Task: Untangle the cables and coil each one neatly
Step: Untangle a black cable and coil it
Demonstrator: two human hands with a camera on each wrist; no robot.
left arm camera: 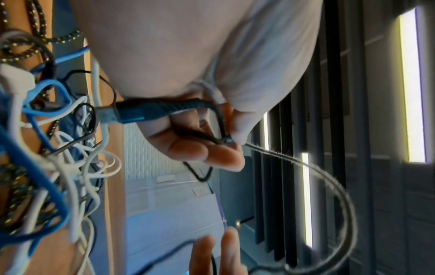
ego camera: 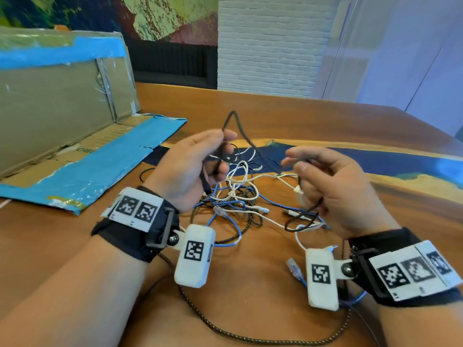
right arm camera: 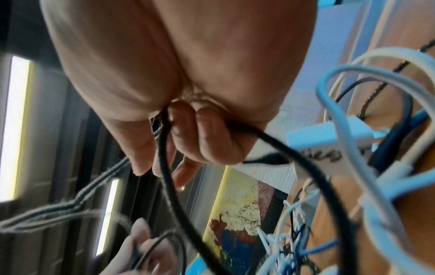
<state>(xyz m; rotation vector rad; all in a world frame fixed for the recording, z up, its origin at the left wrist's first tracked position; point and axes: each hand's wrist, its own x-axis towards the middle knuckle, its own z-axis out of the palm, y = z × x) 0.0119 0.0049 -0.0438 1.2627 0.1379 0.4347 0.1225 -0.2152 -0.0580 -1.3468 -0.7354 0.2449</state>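
Observation:
A tangle of white, blue and braided cables [ego camera: 240, 196] lies on the wooden table between my hands. A thin black cable [ego camera: 241, 130] arches up above it. My left hand [ego camera: 200, 164] holds this black cable in curled fingers, with its USB plug [left arm camera: 132, 114] sticking out under the palm. In the left wrist view the thumb and a finger pinch the black cable [left arm camera: 221, 128]. My right hand [ego camera: 325, 181] has its fingers curled round the same black cable [right arm camera: 164, 154], which loops down below the palm. A white plug [ego camera: 298, 190] sits by the right fingers.
A flattened cardboard box with blue tape [ego camera: 75, 151] lies and leans at the left. A black-and-yellow braided cable [ego camera: 225, 331] trails along the near table. A blue network cable's clear plug [ego camera: 292, 265] lies near my right wrist. The table's far edge [ego camera: 300, 96] runs behind.

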